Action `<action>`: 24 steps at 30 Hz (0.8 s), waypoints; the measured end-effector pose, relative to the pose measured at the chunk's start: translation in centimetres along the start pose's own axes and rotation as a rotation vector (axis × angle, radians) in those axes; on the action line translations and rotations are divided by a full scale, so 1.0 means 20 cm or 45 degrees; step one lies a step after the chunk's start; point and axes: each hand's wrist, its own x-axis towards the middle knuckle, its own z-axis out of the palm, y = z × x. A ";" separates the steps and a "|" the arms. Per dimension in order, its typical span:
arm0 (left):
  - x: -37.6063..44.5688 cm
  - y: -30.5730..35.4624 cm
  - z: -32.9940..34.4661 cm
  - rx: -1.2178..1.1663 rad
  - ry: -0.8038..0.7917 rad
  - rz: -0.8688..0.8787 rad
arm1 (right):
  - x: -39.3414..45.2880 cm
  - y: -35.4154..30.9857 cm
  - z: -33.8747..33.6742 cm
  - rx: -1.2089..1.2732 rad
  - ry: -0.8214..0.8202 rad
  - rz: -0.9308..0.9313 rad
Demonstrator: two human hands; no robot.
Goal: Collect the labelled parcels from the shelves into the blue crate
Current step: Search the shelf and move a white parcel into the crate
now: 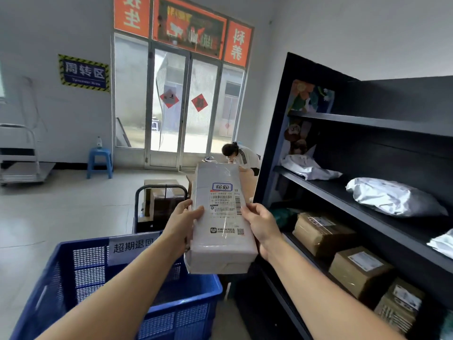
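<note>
I hold a long grey parcel (220,217) upright in front of me, its shipping label and blue handwritten mark facing me. My left hand (182,224) grips its left edge with the thumb over the front. My right hand (261,225) grips the right edge. Below and to the left stands the blue crate (188,312) with a white paper sign on its far wall; the parcel's lower end hangs over the crate's far right corner. On the dark shelves (367,197) to the right lie silver bags (392,200) and brown boxes (323,233).
A black hand trolley (160,190) loaded with cardboard boxes stands just beyond the crate. A person (242,157) crouches near the glass door behind the shelf end. A blue stool (100,161) and a metal cart (22,153) stand at the left wall.
</note>
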 end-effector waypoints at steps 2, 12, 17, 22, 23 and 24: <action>0.07 0.00 -0.06 0.004 0.035 0.004 | 0.08 0.04 0.06 0.012 -0.032 0.017; 0.48 -0.03 -0.20 0.038 0.268 0.016 | 0.54 0.15 0.27 0.004 -0.243 0.128; 0.66 -0.06 -0.24 0.053 0.364 -0.011 | 0.77 0.22 0.34 -0.024 -0.338 0.163; 0.79 -0.09 -0.31 0.072 0.435 -0.026 | 0.94 0.34 0.42 -0.011 -0.388 0.229; 0.82 -0.10 -0.33 0.075 0.454 -0.028 | 0.97 0.36 0.44 -0.012 -0.405 0.243; 0.85 -0.11 -0.35 0.082 0.472 -0.031 | 1.00 0.39 0.46 -0.014 -0.420 0.255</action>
